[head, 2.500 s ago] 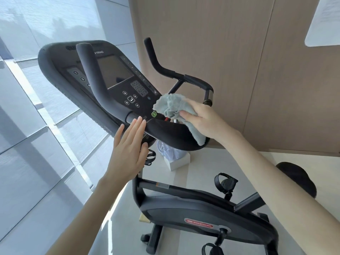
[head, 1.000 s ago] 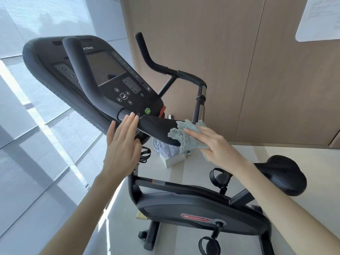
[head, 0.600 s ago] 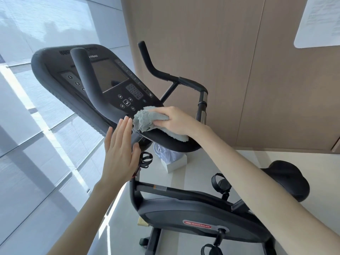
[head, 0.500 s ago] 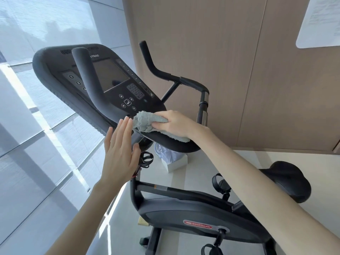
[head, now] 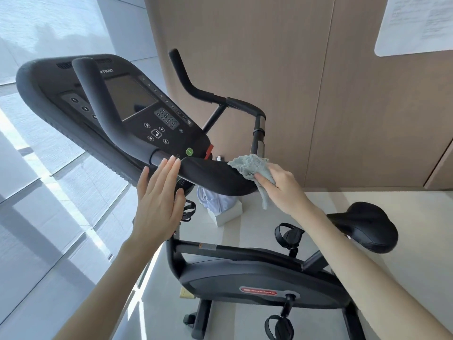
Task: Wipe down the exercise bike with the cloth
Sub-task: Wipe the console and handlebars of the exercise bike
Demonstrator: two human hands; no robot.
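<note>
A black exercise bike (head: 259, 278) fills the view, its console (head: 137, 104) tilted up at the left and its saddle (head: 367, 224) at the right. My right hand (head: 284, 190) grips a crumpled grey-green cloth (head: 252, 165) against the right end of the curved black handlebar pad (head: 210, 175) below the console. My left hand (head: 159, 202) is flat with straight fingers, its fingertips touching the handlebar where the grip meets the pad.
A white box with a bag in it (head: 220, 207) stands on the pale floor behind the bike. A wood-panelled wall (head: 318, 82) rises at the back with a white notice (head: 416, 23) on it. Window blinds (head: 36, 192) run along the left.
My right hand has swept the cloth from the left part of the handlebar pad, near my left hand, to its right end. My left hand stays at the handlebar.
</note>
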